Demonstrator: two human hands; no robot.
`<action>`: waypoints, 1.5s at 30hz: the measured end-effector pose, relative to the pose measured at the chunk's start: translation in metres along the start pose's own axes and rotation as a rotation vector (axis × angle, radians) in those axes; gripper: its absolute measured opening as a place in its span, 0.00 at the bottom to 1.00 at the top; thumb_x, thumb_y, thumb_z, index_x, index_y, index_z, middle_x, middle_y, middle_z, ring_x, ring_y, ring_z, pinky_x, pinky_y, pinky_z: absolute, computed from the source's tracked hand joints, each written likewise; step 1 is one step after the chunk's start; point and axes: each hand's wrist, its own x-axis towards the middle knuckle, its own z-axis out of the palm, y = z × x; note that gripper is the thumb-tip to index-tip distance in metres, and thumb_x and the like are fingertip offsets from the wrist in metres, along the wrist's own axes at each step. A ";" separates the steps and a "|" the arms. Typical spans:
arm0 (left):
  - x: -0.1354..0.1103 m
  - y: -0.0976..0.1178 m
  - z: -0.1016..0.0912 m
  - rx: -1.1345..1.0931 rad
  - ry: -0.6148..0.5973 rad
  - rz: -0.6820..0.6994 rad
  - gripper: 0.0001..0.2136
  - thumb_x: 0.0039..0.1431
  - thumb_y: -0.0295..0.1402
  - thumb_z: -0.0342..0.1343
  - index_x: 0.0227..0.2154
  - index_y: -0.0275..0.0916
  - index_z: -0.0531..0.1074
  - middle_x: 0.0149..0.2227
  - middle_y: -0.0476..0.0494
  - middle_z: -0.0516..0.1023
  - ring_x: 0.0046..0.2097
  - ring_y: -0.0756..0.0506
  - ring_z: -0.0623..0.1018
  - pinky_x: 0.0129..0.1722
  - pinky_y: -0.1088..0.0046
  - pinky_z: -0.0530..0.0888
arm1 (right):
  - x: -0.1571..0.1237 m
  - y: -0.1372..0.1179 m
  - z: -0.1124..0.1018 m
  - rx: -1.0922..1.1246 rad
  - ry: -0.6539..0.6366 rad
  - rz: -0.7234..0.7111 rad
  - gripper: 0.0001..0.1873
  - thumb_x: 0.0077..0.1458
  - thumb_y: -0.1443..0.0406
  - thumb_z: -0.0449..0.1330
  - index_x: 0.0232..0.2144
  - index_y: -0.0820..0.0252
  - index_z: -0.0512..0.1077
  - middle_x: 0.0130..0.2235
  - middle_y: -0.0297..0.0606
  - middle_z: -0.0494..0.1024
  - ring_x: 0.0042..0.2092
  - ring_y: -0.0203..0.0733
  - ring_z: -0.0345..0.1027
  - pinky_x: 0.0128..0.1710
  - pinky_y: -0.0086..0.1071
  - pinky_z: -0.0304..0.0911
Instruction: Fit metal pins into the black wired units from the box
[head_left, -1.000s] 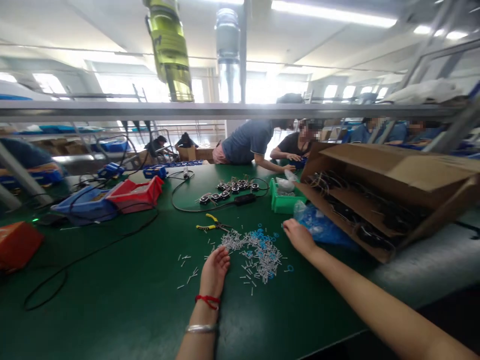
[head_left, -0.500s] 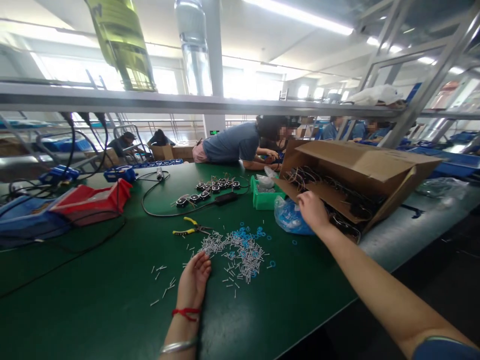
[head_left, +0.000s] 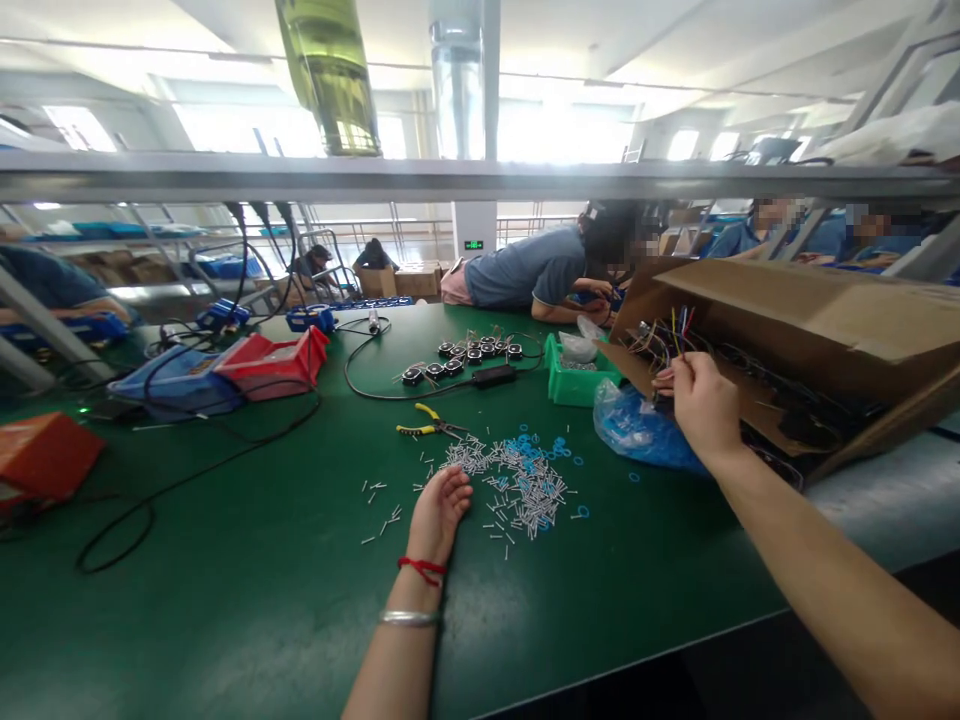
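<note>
My left hand (head_left: 442, 505) rests on the green table, palm half up, its fingers loosely curled with nothing visible in them. Just beyond its fingertips lies a heap of screws (head_left: 536, 495), with blue rings (head_left: 559, 447) scattered over it. My right hand (head_left: 705, 405) is pinched on a bundle of thin coloured wires (head_left: 684, 322) at the opening of the cardboard box (head_left: 795, 310); what hangs below its fingers is partly hidden. More dark wired parts lie inside the box. A blue plastic bag (head_left: 637, 425) is beneath the right hand.
Yellow-handled pliers (head_left: 429, 420) lie behind the screws. Farther back are several round black wired parts (head_left: 454, 370), a black cable (head_left: 495, 375) and a green bin (head_left: 574, 385). Red (head_left: 274, 370) and blue (head_left: 176, 385) bins stand left. A shelf (head_left: 480, 180) crosses above; a co-worker (head_left: 525, 265) leans opposite.
My view has turned right to left, shifting the scene rightward. My right hand has lifted slightly at the box, and coloured wires now stick up from its fingers. The left hand stays by the screws.
</note>
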 end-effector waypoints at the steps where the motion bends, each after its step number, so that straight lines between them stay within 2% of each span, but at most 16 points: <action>1: -0.002 0.000 0.002 0.018 -0.046 -0.019 0.11 0.55 0.33 0.52 0.38 0.33 0.70 0.33 0.41 0.75 0.30 0.51 0.75 0.26 0.79 0.71 | -0.001 -0.020 0.003 0.134 0.003 -0.013 0.17 0.63 0.55 0.42 0.43 0.59 0.62 0.35 0.42 0.74 0.32 0.40 0.71 0.31 0.32 0.67; 3: -0.007 0.001 0.009 0.060 -0.136 -0.091 0.14 0.56 0.37 0.52 0.41 0.32 0.69 0.35 0.38 0.76 0.30 0.50 0.76 0.25 0.79 0.71 | -0.010 -0.063 0.012 0.336 -0.074 -0.053 0.15 0.62 0.55 0.45 0.41 0.58 0.63 0.35 0.39 0.74 0.33 0.39 0.71 0.33 0.33 0.68; 5: -0.013 0.003 0.015 0.087 -0.222 -0.184 0.19 0.56 0.42 0.51 0.43 0.31 0.69 0.38 0.33 0.75 0.29 0.49 0.76 0.24 0.78 0.71 | -0.030 -0.102 0.025 0.485 -0.237 -0.095 0.14 0.62 0.56 0.46 0.39 0.57 0.64 0.34 0.37 0.74 0.34 0.38 0.71 0.34 0.32 0.69; 8: -0.016 0.008 0.018 0.039 -0.287 -0.247 0.26 0.55 0.51 0.47 0.45 0.32 0.67 0.42 0.30 0.74 0.32 0.46 0.77 0.25 0.75 0.72 | -0.073 -0.145 0.049 0.567 -0.592 -0.263 0.12 0.62 0.59 0.47 0.37 0.57 0.67 0.34 0.35 0.75 0.35 0.37 0.71 0.36 0.30 0.67; 10: -0.014 0.010 0.015 -0.028 -0.232 -0.191 0.26 0.54 0.52 0.47 0.44 0.32 0.67 0.40 0.32 0.75 0.32 0.46 0.77 0.26 0.74 0.73 | -0.102 -0.160 0.063 0.562 -0.784 -0.447 0.10 0.61 0.61 0.49 0.36 0.56 0.69 0.35 0.34 0.76 0.37 0.37 0.70 0.39 0.31 0.65; 12: -0.010 0.011 0.007 -0.078 -0.122 -0.085 0.21 0.55 0.47 0.51 0.41 0.33 0.67 0.36 0.37 0.75 0.30 0.48 0.76 0.27 0.74 0.73 | -0.122 -0.163 0.074 0.588 -0.876 -0.567 0.10 0.59 0.61 0.52 0.38 0.56 0.71 0.38 0.34 0.76 0.40 0.38 0.70 0.43 0.31 0.63; 13: -0.008 0.012 0.003 -0.089 -0.070 -0.038 0.18 0.54 0.44 0.53 0.40 0.34 0.67 0.34 0.39 0.75 0.29 0.49 0.75 0.28 0.74 0.73 | -0.127 -0.160 0.080 0.607 -0.876 -0.566 0.10 0.59 0.60 0.53 0.39 0.56 0.71 0.40 0.35 0.76 0.42 0.39 0.69 0.45 0.31 0.63; 15: -0.004 0.012 -0.003 -0.082 -0.010 0.037 0.15 0.53 0.39 0.55 0.40 0.35 0.66 0.34 0.42 0.74 0.29 0.49 0.75 0.29 0.73 0.73 | -0.129 -0.143 0.091 0.595 -0.780 -0.443 0.11 0.60 0.61 0.51 0.41 0.56 0.70 0.41 0.36 0.75 0.44 0.39 0.68 0.46 0.32 0.62; 17: -0.001 0.011 -0.005 -0.042 0.001 0.085 0.16 0.51 0.37 0.57 0.42 0.37 0.65 0.35 0.43 0.73 0.31 0.48 0.75 0.27 0.75 0.72 | -0.123 -0.115 0.106 0.473 -0.619 -0.265 0.11 0.60 0.62 0.50 0.38 0.57 0.71 0.42 0.38 0.74 0.45 0.40 0.67 0.48 0.35 0.60; 19: -0.001 0.010 -0.003 0.007 -0.009 0.106 0.19 0.50 0.36 0.58 0.45 0.40 0.64 0.36 0.43 0.73 0.33 0.47 0.76 0.27 0.75 0.72 | -0.118 -0.082 0.121 0.278 -0.532 -0.182 0.08 0.56 0.62 0.54 0.31 0.58 0.72 0.47 0.41 0.71 0.51 0.46 0.62 0.52 0.42 0.56; 22: -0.002 0.008 0.005 0.074 -0.065 0.085 0.23 0.49 0.36 0.59 0.49 0.42 0.61 0.37 0.44 0.72 0.35 0.46 0.76 0.31 0.71 0.73 | -0.118 -0.044 0.142 0.064 -0.558 -0.160 0.06 0.48 0.62 0.61 0.24 0.59 0.72 0.51 0.43 0.67 0.58 0.54 0.50 0.55 0.49 0.48; 24: -0.003 0.006 0.010 0.117 -0.104 0.059 0.25 0.49 0.35 0.59 0.51 0.42 0.61 0.37 0.44 0.72 0.35 0.45 0.76 0.32 0.70 0.74 | -0.121 -0.033 0.150 0.024 -0.599 -0.171 0.05 0.48 0.63 0.61 0.24 0.59 0.72 0.51 0.42 0.67 0.59 0.54 0.48 0.55 0.51 0.47; 31: -0.003 -0.006 0.017 0.238 -0.104 -0.093 0.27 0.44 0.35 0.62 0.48 0.38 0.62 0.39 0.39 0.73 0.34 0.42 0.77 0.26 0.71 0.72 | -0.125 -0.052 0.145 0.136 -0.530 -0.191 0.06 0.52 0.65 0.56 0.27 0.58 0.72 0.48 0.42 0.70 0.54 0.51 0.56 0.53 0.50 0.51; 37: -0.006 -0.013 0.016 0.307 -0.192 -0.086 0.22 0.48 0.36 0.59 0.47 0.38 0.64 0.41 0.38 0.72 0.36 0.41 0.77 0.29 0.71 0.72 | -0.132 -0.084 0.129 0.321 -0.509 -0.207 0.06 0.54 0.68 0.53 0.31 0.58 0.70 0.49 0.42 0.69 0.52 0.47 0.60 0.53 0.46 0.53; 41: -0.007 -0.013 0.016 0.324 -0.216 -0.080 0.21 0.49 0.35 0.58 0.47 0.38 0.65 0.40 0.39 0.72 0.37 0.42 0.76 0.31 0.70 0.73 | -0.136 -0.106 0.115 0.508 -0.569 -0.259 0.05 0.54 0.68 0.53 0.32 0.57 0.68 0.52 0.40 0.67 0.55 0.45 0.58 0.55 0.43 0.54; 45: -0.006 -0.014 0.015 0.330 -0.186 -0.081 0.20 0.50 0.36 0.58 0.46 0.38 0.67 0.40 0.40 0.72 0.37 0.45 0.74 0.33 0.70 0.74 | -0.140 -0.114 0.111 0.557 -0.660 -0.303 0.03 0.53 0.68 0.53 0.28 0.57 0.67 0.53 0.40 0.65 0.56 0.46 0.56 0.57 0.47 0.51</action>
